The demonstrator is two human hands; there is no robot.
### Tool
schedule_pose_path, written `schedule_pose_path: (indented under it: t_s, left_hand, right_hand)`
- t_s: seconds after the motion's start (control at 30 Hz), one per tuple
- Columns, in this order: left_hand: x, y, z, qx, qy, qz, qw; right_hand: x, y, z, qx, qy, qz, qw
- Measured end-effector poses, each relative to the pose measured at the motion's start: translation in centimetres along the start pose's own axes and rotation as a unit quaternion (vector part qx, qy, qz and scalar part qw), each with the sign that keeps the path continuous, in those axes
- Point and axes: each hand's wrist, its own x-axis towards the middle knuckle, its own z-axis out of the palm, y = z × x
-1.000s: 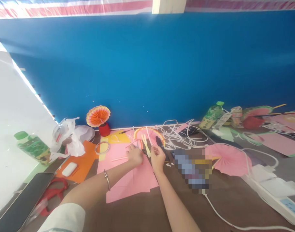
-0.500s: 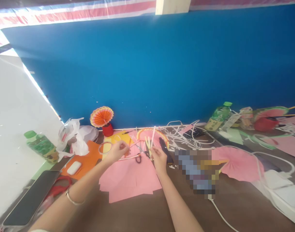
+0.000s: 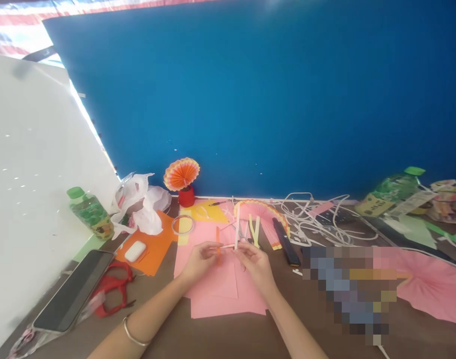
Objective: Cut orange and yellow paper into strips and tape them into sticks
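Note:
My left hand (image 3: 202, 260) pinches one end of a thin pale pink strip (image 3: 228, 246) held level above the pink paper sheets (image 3: 216, 294). My right hand (image 3: 254, 260) is closed on a narrow white paper strip (image 3: 237, 227) that points away from me. The two strips meet at the right fingertips; whether they are joined I cannot tell. An orange strip (image 3: 218, 234) runs beside the left fingertips, partly hidden. Past the right hand are yellow strips (image 3: 254, 229), scissors partly covered, and a pleated pink fan with a yellow-orange edge (image 3: 263, 212).
A pleated orange fan (image 3: 182, 173) stands in a red base (image 3: 186, 197). To the left are a green-capped bottle (image 3: 91, 214), plastic bag (image 3: 147, 209), white case (image 3: 135, 251), phone (image 3: 73, 291) and red scissors (image 3: 113, 289). Tangled white cables (image 3: 325, 214) and a black tool (image 3: 286, 242) lie right.
My view has swung left. Both hands have come closer together and nearer to me over the pink sheets, and the white strip has moved with my right hand. The yellow strips stay lying behind.

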Motion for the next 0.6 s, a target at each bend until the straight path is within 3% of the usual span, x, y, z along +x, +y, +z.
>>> schedule_pose_path:
  t_s: [0.2, 0.33, 0.5, 0.6]
  left_hand:
    - [0.5, -0.4, -0.4, -0.050, -0.011, -0.016, 0.999]
    - [0.7, -0.5, -0.6, -0.062, -0.025, -0.016, 0.998]
    - [1.0, -0.9, -0.6, -0.054, -0.018, -0.030, 0.998]
    - [1.1, -1.4, -0.7, -0.055, -0.028, -0.034, 0.998]
  right_hand:
    - [-0.4, 0.5, 0.9, -0.031, -0.070, 0.038, 0.996]
    - [-0.5, 0.3, 1.2, -0.052, -0.073, 0.032, 0.995]
    - [-0.6, 0.4, 1.2, -0.104, -0.036, -0.028, 0.994]
    - [-0.7, 0.5, 1.4, -0.099, -0.040, -0.011, 0.994]
